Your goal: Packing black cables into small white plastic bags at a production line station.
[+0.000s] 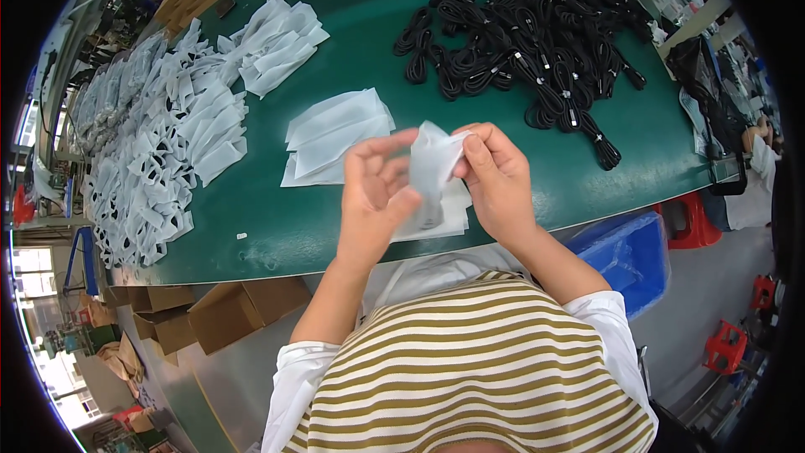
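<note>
Both hands pinch one thin, translucent white plastic bag above the green tabletop's near edge.

Left hand and right hand fingers closed on the bag; flat bags lie stacked behind, glossy black coiled cables heaped beyond on the tabletop.

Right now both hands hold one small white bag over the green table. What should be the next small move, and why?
Probably pull the bag's mouth open with the fingertips. The left hand and right hand pinch it flat, nothing shows inside, and the coiled black cables lie untouched further up the table.
</note>
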Tool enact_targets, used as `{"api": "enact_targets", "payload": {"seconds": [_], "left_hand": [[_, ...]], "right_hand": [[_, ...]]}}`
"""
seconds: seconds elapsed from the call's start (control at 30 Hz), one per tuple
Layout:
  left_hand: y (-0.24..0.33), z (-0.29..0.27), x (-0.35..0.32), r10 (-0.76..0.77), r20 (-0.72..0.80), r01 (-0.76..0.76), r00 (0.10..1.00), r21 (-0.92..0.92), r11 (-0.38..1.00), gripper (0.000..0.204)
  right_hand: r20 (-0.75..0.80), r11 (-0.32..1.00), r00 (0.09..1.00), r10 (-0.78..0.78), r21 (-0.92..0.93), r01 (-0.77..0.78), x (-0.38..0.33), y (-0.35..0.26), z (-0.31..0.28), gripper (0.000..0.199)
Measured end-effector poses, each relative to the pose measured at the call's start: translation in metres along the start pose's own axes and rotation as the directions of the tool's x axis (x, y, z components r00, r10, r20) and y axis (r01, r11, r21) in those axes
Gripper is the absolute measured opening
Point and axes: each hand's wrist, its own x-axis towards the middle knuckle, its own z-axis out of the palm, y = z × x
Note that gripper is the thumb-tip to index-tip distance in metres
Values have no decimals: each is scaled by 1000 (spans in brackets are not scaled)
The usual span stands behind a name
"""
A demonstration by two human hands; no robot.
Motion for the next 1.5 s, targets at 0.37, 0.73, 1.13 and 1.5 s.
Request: {"api": "enact_targets", "payload": {"seconds": [0.37, 0.73, 1.13, 1.5], "left_hand": [[-2, -109, 21, 71, 489, -465, 869, 859, -213, 54], [-35, -169, 116, 21, 493, -439, 870, 793, -422, 59], [-16, -89, 79, 222, 434, -462, 873, 882, 90, 26], [-72, -23, -21, 91, 492, -489, 866, 791, 367, 14]], "right_hand": [[276, -347, 825, -492, -932, 105, 62, -28, -117, 34], [-61, 359, 969, -241, -933, 31, 30, -22, -124, 32], [-31, 446, 987, -158, -894, 43, -29, -25, -93, 29], [42, 393, 976, -214, -911, 126, -53, -13, -69, 36]]}}
